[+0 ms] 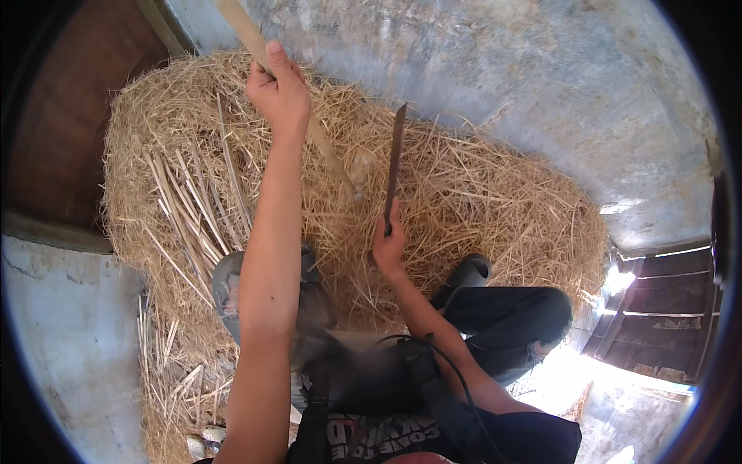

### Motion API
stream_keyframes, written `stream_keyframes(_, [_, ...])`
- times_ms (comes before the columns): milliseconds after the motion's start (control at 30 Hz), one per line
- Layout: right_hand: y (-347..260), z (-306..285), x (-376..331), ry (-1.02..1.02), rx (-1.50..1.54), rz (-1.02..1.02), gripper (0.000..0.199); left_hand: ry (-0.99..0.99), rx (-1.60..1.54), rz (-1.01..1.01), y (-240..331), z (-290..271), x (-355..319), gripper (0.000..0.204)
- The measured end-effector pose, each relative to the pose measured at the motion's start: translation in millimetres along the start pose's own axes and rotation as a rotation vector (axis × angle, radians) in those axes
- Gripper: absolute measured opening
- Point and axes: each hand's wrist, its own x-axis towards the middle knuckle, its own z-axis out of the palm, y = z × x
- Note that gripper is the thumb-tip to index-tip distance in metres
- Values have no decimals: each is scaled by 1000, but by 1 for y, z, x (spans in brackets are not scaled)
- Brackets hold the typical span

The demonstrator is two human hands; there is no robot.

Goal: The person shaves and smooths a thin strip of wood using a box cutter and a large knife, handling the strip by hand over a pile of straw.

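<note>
Bamboo strip [255, 39] gripped in left hand [278, 89], knife [394, 162] in right hand [389, 246].

a deep heap of straw [479, 201] fills the ground ahead of both sets of fingers, leaving no bare floor between them. a long wooden stick [325, 143] slants from the left hand [278, 89] down into the straw, crossing the gap toward the dark blade [395, 155] standing upright above the right hand [389, 246]. behind the fingertips a grey plastered wall [541, 77] closes off the far side. loose stalks [185, 209] lie left of the left fingers; the person's bent knees [510, 309] hem in the near side.
</note>
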Motion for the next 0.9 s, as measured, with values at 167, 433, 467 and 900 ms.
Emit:
stream_keyframes(167, [89, 11, -41, -325, -106, 461, 56, 14, 69, 14, 2, 10, -1, 42])
stream_keyframes(433, [-9, -6, 1, -121, -44, 156, 57, 37, 106, 80, -8, -5, 5, 41])
stream_keyframes(467, [-12, -4, 0, -74, -39, 121, 57, 39, 117, 83, -7, -3, 5, 41])
stream_keyframes(900, [55, -8, -19, -315, -164, 415, 56, 29, 95, 12, 1, -2, 1, 42])
